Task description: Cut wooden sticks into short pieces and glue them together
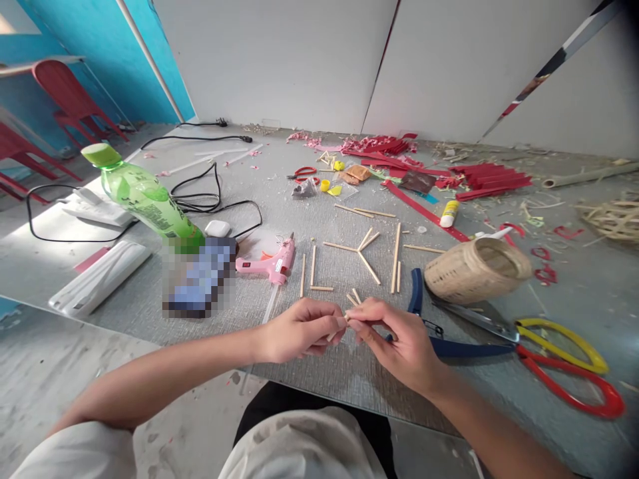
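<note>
Left hand [299, 330] and right hand [399, 342] both pinched on thin stick [335, 333], held over near edge of mat [309, 372]. I judge it light, stiff, snappable; grip ends, gentle pressure.

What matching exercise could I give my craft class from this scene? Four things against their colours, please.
Things:
1. glue gun
2. bottle
3. small basket
4. glue stick cap

Colours:
A. green
B. yellow
C. pink
D. tan

Pairs: 1-C, 2-A, 3-D, 4-B
</note>
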Available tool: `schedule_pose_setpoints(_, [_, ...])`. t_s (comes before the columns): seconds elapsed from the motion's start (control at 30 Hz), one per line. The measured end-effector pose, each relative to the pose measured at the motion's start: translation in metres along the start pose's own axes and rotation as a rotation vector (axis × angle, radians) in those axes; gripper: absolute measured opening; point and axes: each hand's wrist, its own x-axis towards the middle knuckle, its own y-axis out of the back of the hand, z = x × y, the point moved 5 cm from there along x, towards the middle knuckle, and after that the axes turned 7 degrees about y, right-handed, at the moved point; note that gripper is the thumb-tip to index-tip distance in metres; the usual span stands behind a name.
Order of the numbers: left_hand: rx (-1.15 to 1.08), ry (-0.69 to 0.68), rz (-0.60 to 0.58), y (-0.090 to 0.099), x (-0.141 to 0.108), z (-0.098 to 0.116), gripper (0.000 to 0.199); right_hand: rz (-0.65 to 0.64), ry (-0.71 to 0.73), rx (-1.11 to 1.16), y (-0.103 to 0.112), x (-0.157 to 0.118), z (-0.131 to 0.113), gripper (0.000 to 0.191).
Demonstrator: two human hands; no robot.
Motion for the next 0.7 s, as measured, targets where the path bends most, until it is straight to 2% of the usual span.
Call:
schedule_pose_setpoints(0.27, [0.036, -0.040, -0.009, -0.001, -0.002, 0.004, 0.052, -0.059, 0.125, -0.130, 0.003, -0.001, -0.007, 0.038])
schedule_pose_setpoints(0.43, [0.144, -0.036, -0.031, -0.001, -0.003, 0.003, 0.046, -0.085, 0.118, -0.170, 0.001, -0.001, -0.008, 0.034])
schedule_pose_setpoints(0.5, [0.174, -0.039, -0.040, -0.002, -0.005, 0.003, 0.045, -0.051, 0.103, -0.198, 0.003, 0.005, -0.009, 0.029])
schedule_pose_setpoints(0.6, [0.157, -0.068, -0.079, -0.003, -0.007, 0.004, 0.045, 0.070, 0.067, -0.262, 0.018, 0.009, -0.016, 0.026])
schedule_pose_setpoints(0.7, [0.105, -0.102, -0.103, -0.002, -0.008, 0.006, 0.045, 0.159, -0.041, -0.257, 0.041, -0.014, -0.038, 0.024])
